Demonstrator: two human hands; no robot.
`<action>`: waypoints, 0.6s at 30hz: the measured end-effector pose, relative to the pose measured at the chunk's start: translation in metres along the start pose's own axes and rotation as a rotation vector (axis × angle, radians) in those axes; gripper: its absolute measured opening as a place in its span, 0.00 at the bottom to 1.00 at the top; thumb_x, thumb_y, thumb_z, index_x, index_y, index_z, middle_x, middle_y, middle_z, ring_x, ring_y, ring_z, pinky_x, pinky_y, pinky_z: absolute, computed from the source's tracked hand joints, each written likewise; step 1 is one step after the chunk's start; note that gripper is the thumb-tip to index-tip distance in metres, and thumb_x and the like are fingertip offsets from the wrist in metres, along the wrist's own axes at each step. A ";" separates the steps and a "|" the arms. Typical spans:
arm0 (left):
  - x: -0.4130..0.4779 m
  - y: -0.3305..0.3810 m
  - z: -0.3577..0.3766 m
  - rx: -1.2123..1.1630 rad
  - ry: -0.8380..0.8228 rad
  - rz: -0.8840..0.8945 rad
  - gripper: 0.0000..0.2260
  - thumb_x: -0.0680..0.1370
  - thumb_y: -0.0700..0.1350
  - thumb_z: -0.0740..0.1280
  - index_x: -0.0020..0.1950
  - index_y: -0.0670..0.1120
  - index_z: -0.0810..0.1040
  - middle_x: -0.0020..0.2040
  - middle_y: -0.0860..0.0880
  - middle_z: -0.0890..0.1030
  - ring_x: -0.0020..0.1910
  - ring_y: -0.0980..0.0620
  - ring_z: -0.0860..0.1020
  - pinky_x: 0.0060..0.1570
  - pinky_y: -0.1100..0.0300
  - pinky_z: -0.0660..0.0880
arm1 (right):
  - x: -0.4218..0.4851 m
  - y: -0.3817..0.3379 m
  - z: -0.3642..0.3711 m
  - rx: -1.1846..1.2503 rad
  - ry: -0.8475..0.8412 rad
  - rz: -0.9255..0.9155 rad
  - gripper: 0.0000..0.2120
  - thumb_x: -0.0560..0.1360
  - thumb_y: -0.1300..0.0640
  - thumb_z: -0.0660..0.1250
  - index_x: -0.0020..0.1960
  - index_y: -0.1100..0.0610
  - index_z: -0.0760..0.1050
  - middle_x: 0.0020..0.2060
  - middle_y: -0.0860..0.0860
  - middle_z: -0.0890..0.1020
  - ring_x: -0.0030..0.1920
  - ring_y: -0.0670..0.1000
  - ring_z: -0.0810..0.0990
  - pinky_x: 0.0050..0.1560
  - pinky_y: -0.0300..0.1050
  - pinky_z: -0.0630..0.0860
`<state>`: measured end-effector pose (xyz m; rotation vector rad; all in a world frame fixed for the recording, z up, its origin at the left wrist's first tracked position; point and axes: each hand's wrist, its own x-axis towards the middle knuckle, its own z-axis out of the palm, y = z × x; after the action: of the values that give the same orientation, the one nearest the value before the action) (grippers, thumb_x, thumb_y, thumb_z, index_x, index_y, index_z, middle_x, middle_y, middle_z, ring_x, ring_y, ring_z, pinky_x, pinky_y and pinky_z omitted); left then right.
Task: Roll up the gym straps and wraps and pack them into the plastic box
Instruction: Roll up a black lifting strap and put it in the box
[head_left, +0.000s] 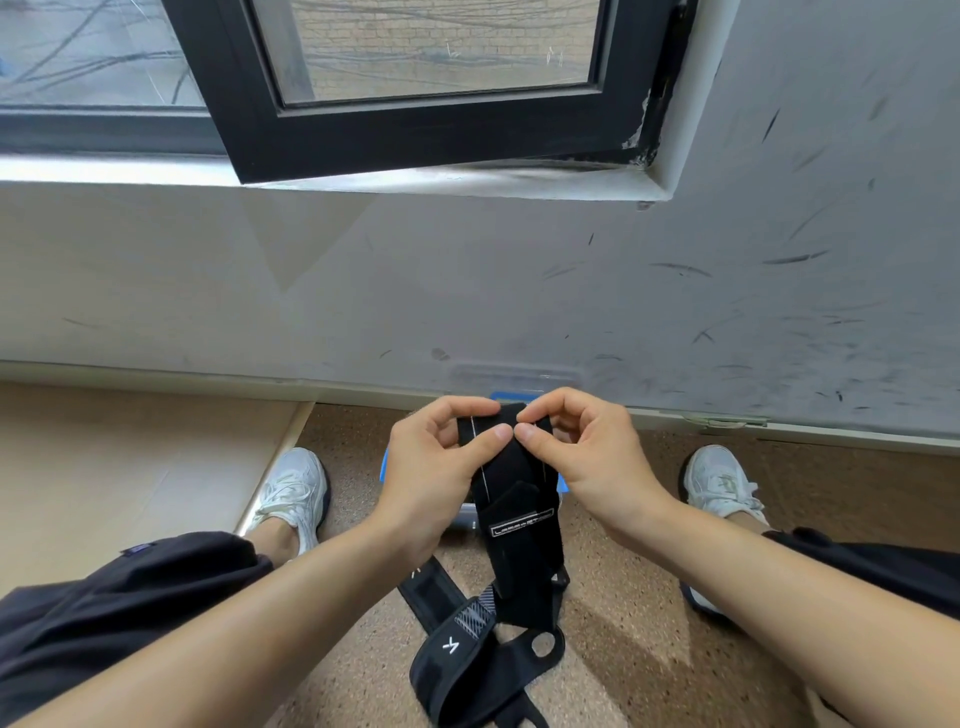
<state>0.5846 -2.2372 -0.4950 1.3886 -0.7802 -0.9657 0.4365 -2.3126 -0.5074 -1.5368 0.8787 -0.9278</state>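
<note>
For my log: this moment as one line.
left hand: pinches wrap top | right hand: pinches wrap top | wrap: hanging, unrolled | box: behind hands

The wrap (519, 499) at lower centre is matt black woven cloth with a thin pale stitched line and a faintly shiny label. The straps (467, 654) heaped below it are the same dull black webbing, one with a glossier grey printed patch. Behind them the box (464, 518) shows clear glossy plastic with opaque blue plastic clips, the floor (623, 519) is rough and speckled brown, perhaps cork, the wall (519, 286) is matt pale paint scuffed with dark marks, and the window frame (415, 135) at the top is smooth dark metal with a dull sheen.
</note>
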 end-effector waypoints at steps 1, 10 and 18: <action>0.000 -0.001 0.000 0.004 -0.005 -0.006 0.08 0.75 0.34 0.75 0.53 0.43 0.84 0.43 0.45 0.88 0.42 0.52 0.85 0.44 0.59 0.82 | 0.000 0.000 0.000 -0.006 -0.014 0.006 0.04 0.75 0.64 0.75 0.44 0.57 0.82 0.38 0.57 0.83 0.40 0.50 0.79 0.45 0.48 0.76; 0.004 -0.005 0.000 0.052 -0.015 -0.004 0.06 0.79 0.35 0.71 0.52 0.42 0.86 0.43 0.42 0.87 0.41 0.52 0.85 0.44 0.59 0.83 | 0.006 0.006 -0.001 0.053 -0.047 0.126 0.01 0.75 0.56 0.72 0.45 0.52 0.81 0.39 0.68 0.78 0.40 0.56 0.77 0.46 0.55 0.75; 0.007 -0.002 0.000 0.004 -0.077 -0.022 0.09 0.84 0.36 0.63 0.55 0.44 0.83 0.41 0.45 0.87 0.38 0.53 0.85 0.38 0.62 0.81 | 0.003 0.005 -0.005 0.182 -0.070 0.131 0.09 0.78 0.66 0.70 0.56 0.58 0.76 0.46 0.62 0.86 0.44 0.53 0.86 0.46 0.48 0.82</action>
<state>0.5874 -2.2431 -0.4973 1.3722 -0.8257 -1.0407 0.4332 -2.3177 -0.5111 -1.3323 0.8116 -0.8311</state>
